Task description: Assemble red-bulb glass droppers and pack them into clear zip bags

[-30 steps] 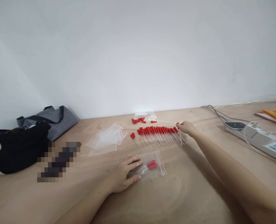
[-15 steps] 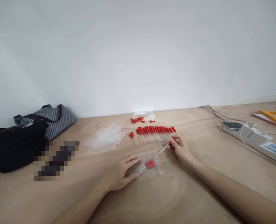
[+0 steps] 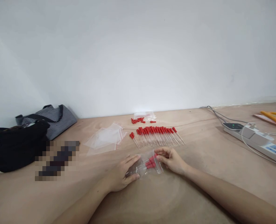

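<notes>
A clear zip-lock bag [image 3: 142, 172] with a red-striped mouth lies on the table in front of me. In it are red-bulbed glass droppers [image 3: 151, 165]. My left hand [image 3: 123, 174] holds the bag at its closed end, thumb and fingers on either side. At the mouth, my right hand [image 3: 169, 158] pinches a dropper by its red bulb, partly hidden by the fingers; its tube reaches into the bag. Just beyond, a row of droppers [image 3: 156, 130] lies side by side, bulbs away from me. Two more droppers [image 3: 132, 136] lie at the row's left end.
Flat zip-lock bags [image 3: 105, 137] lie in a loose pile to the left. Loose red bulbs [image 3: 137, 120] sit near the wall beside another clear bag [image 3: 143, 115]. A power strip [image 3: 266, 144] with cables is at right, and black and striped bags [image 3: 58, 118] at left.
My right hand has moved from the right end of the row toward me and left, bringing a dropper into the bag's mouth. My left hand has stayed on the bag.
</notes>
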Demonstrator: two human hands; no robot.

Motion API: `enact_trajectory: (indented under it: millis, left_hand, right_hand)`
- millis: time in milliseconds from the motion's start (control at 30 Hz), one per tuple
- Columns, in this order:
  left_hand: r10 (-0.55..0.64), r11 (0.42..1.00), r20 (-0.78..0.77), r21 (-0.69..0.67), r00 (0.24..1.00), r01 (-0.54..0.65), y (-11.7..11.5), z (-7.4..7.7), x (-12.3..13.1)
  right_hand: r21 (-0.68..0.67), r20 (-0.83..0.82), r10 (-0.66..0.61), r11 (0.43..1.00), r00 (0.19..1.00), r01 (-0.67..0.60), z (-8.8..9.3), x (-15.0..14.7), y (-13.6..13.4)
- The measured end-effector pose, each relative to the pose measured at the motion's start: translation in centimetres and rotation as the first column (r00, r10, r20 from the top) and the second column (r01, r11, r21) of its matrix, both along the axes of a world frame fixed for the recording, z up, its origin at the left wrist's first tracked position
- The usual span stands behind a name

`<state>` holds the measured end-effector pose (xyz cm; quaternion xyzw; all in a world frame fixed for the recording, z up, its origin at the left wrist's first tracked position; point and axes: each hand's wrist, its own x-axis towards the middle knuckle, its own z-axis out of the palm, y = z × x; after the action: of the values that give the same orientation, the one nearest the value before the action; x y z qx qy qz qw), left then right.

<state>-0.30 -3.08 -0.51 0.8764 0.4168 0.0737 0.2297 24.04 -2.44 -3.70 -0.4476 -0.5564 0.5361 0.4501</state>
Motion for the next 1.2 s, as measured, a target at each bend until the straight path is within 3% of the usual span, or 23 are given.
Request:
enact_trajectory:
  millis: [167, 367, 533, 600, 667, 700, 767, 867, 1033, 1200]
  left_hand:
    - [0.009, 1.000, -0.033, 0.003, 0.999, -0.009, -0.1, 0.3, 0.2]
    - [0.001, 1.000, -0.047, 0.006, 0.999, -0.001, -0.1, 0.3, 0.1]
    - [0.013, 1.000, -0.043, -0.019, 0.999, -0.014, 0.0, 0.0, -0.2]
    - [0.011, 1.000, -0.041, -0.025, 0.999, -0.012, 0.0, -0.1, -0.3]
    - [0.005, 1.000, -0.033, -0.023, 0.999, -0.006, 0.1, -0.1, -0.3]
    - [0.000, 1.000, -0.027, -0.020, 1.000, 0.000, 0.1, -0.1, -0.3]
    - [-0.009, 1.000, -0.011, -0.008, 1.000, 0.009, 0.1, -0.1, -0.3]
    - [-0.029, 1.000, 0.001, 0.007, 1.000, 0.029, 0.2, 0.1, -0.2]
    - [-0.058, 0.998, -0.022, 0.016, 0.998, 0.058, 0.1, 0.6, 0.1]
    - [-0.050, 0.999, 0.004, 0.019, 0.999, 0.050, 0.0, 0.6, 0.1]
  right_hand:
    - [0.063, 0.010, 0.061, 0.996, 0.998, -0.061, -0.5, -0.8, 0.5]
    - [0.090, 0.210, 0.010, 0.996, 0.978, -0.029, -0.7, -0.6, 0.9]
    - [0.048, 0.310, 0.108, 0.991, 0.945, -0.129, 0.1, 0.7, 2.3]
    - [0.070, 0.370, 0.064, 0.993, 0.927, -0.097, 0.8, 1.9, 3.6]
    - [0.172, 0.494, -0.128, 0.984, 0.860, 0.048, 1.5, 3.6, 5.0]
    - [0.237, 0.562, -0.267, 0.959, 0.783, 0.156, 1.8, 4.6, 5.8]
    - [0.277, 0.687, -0.471, 0.873, 0.553, 0.401, 2.2, 6.8, 7.1]
    - [0.253, 0.737, -0.512, 0.815, 0.441, 0.522, 2.1, 9.4, 8.5]
    - [0.168, 0.765, -0.455, 0.825, 0.456, 0.540, 1.5, 10.6, 10.1]
    - [0.139, 0.700, -0.440, 0.857, 0.563, 0.496, 2.4, 10.3, 9.9]
